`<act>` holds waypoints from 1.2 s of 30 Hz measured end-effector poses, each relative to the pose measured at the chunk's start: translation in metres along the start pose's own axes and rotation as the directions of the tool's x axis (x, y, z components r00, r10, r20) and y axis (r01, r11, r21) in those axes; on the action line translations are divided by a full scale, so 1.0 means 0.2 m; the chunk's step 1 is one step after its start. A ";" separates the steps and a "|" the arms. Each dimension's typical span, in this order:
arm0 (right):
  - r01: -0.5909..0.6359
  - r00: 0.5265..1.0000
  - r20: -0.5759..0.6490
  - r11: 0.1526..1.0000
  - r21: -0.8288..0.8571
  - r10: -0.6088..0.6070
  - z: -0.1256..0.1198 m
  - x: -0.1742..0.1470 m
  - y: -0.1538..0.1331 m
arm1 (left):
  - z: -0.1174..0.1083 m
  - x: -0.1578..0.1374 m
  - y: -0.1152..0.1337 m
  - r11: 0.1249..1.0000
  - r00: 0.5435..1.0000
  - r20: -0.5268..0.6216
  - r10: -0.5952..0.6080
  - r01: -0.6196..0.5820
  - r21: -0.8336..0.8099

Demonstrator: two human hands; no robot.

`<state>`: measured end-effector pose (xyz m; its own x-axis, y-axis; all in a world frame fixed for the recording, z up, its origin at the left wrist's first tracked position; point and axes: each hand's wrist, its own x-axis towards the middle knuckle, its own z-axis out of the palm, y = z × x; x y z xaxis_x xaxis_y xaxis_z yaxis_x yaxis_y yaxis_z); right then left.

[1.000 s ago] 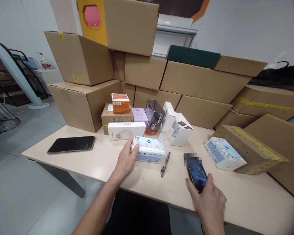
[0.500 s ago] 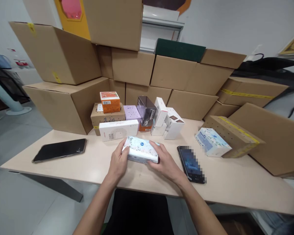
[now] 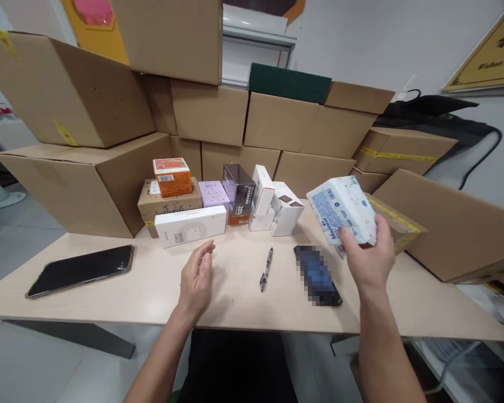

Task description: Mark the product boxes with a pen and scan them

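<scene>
My right hand (image 3: 369,257) grips a soft pack of tissues (image 3: 340,210), white and light blue with a blue printed side, tilted at the right of the table. Behind and below it a second tissue pack is almost wholly hidden, so I cannot tell whether the two touch. My left hand (image 3: 196,277) hovers over the table's middle with nothing in it, fingers extended and palm turned inward. Between the hands lies a black-and-clear pen (image 3: 267,270). A dark phone (image 3: 318,275) with a blurred screen lies just left of my right wrist.
A large black phone (image 3: 82,270) lies at the left. Toward the back stand a white power bank box (image 3: 191,225), an orange box (image 3: 172,178), a lilac box (image 3: 214,195), a dark brown box (image 3: 239,190) and white boxes (image 3: 286,211). Stacked cardboard cartons (image 3: 294,126) wall the rear.
My right hand has carried the tissue pack rightward, over the other pack. My left hand has let go of it. The pen is now uncovered, and the view has shifted right.
</scene>
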<state>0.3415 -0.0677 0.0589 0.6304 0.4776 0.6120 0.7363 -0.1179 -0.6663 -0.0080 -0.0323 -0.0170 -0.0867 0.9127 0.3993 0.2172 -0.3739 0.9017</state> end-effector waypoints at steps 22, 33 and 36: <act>-0.123 0.992 -0.057 0.938 -0.324 0.111 0.09 0.39 0.25 | 0.01 0.00 0.00 0.971 0.989 0.145 0.009 -0.043 0.234; -0.200 0.970 0.031 0.869 -0.452 0.240 -0.02 0.41 0.24 | 0.01 -0.01 -0.01 0.952 0.984 0.178 0.032 -0.084 0.294; -0.123 0.985 0.061 0.901 -0.416 0.163 0.04 0.38 0.15 | 0.01 0.00 -0.01 0.945 0.982 0.186 0.036 -0.094 0.315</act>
<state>0.4102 -0.0283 0.0815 0.7257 0.5044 0.4679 0.6880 -0.5273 -0.4986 -0.0055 -0.0313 -0.0188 0.1036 0.9133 0.3939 0.5191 -0.3875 0.7618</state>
